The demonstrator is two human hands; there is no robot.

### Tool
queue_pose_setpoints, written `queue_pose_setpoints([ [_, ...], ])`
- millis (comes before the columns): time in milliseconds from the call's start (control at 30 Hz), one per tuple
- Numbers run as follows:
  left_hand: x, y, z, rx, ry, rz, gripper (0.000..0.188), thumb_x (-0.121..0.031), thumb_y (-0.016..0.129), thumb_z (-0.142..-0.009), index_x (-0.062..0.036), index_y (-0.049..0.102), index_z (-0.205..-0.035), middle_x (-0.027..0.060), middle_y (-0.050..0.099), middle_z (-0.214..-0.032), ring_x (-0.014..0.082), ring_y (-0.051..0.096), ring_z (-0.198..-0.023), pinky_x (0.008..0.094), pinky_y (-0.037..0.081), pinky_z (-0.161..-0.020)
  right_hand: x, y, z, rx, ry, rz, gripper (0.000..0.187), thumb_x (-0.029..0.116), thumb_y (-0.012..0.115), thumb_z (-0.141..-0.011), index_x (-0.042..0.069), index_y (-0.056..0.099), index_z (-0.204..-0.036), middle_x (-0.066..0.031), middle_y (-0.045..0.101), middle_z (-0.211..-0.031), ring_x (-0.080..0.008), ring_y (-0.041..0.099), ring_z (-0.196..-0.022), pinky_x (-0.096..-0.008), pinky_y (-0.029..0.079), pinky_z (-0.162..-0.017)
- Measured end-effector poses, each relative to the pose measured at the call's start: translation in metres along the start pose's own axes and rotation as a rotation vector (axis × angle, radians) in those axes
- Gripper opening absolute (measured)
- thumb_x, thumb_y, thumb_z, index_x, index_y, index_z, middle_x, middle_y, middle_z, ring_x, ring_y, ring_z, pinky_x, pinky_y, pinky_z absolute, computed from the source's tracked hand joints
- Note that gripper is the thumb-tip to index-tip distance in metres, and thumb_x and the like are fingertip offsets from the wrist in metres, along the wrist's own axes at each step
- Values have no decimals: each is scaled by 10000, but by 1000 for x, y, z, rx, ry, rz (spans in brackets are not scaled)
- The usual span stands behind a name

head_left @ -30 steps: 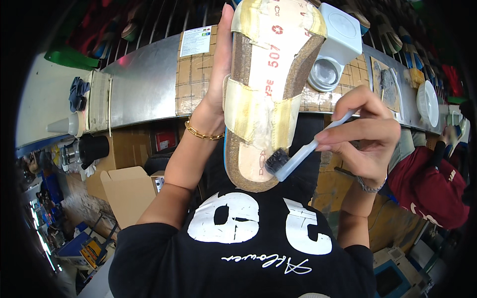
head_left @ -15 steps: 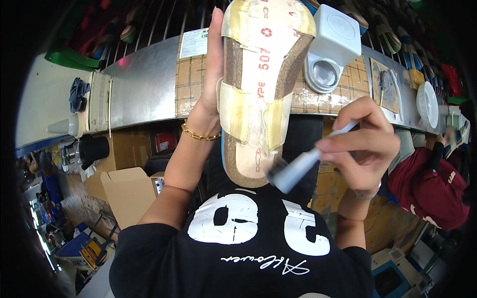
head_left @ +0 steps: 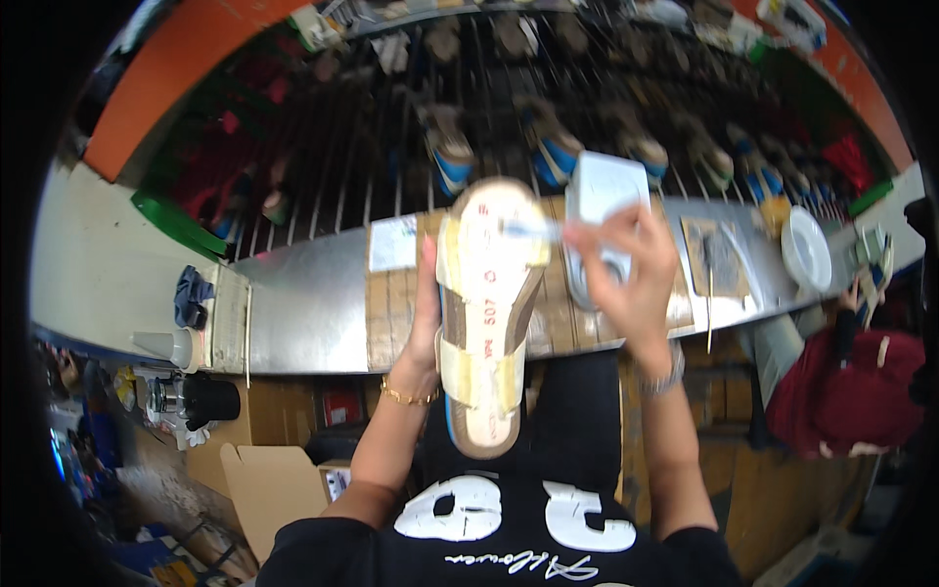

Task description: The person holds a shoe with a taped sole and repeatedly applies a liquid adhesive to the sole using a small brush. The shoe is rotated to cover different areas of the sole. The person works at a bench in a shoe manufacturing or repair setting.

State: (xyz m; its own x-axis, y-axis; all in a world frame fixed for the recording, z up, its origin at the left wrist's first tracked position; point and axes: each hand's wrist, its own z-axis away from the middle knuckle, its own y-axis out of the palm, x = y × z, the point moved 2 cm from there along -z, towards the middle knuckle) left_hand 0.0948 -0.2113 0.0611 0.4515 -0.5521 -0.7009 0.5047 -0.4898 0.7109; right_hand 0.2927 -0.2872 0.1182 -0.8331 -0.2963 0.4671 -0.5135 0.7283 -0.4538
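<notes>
An unsoled sandal (head_left: 486, 333) is held bottom up in front of me, its long axis running away from my body. Its pale inner board shows red print, and yellowish strap ends are folded over it near both ends. My left hand (head_left: 425, 318) grips it along the left edge, the fingers partly hidden beneath. Between the fingertips of my right hand (head_left: 634, 279) is a brush (head_left: 533, 230), blurred by motion. The brush tip lies over the sandal's far end, at the folded strap. Just behind my right hand stands a white plastic container (head_left: 604, 186) with a round opening.
Cardboard (head_left: 391, 328) covers part of the metal bench (head_left: 303, 313). Beyond it, several sandals (head_left: 558, 157) rest on a rack of dark bars. A stained board (head_left: 719, 259) and a white bowl (head_left: 807, 249) are at right, near a person in a maroon top (head_left: 851, 391).
The brush has moved from the sandal's near end to its far end. My view has tilted up, showing more of the rack, and the sandal appears smaller and lower.
</notes>
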Motion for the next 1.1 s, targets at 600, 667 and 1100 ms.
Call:
queue_pose_setpoints([
  [600, -155, -289, -165, -473, 173, 544, 726, -612, 863, -667, -39, 676, -1073, 172, 659, -1063, 285, 660, -961, 290, 624, -757, -29, -59, 72, 34, 553, -515, 138, -10, 765, -830, -27, 763, -968, -50, 592, -915, -125, 559, -853, -224, 440, -760],
  [667, -165, -305, -167, -614, 188, 623, 669, -610, 798, -754, -66, 668, -1121, 168, 639, -1143, 326, 629, -1054, 381, 590, -908, -30, -58, 71, 49, 562, -530, 142, -1, 774, -826, -23, 767, -966, -50, 596, -904, -127, 563, -855, -231, 442, -767],
  [1100, -62, -85, -224, -611, 247, -1788, 1048, -572, 845, -654, -57, 449, -1476, 288, 526, -1409, 463, 397, -1377, 429, 409, -1106, -38, -20, 83, 55, 707, -699, 204, 73, 666, -969, -45, 695, -1133, -29, 601, -914, -85, 540, -814, -208, 410, -719],
])
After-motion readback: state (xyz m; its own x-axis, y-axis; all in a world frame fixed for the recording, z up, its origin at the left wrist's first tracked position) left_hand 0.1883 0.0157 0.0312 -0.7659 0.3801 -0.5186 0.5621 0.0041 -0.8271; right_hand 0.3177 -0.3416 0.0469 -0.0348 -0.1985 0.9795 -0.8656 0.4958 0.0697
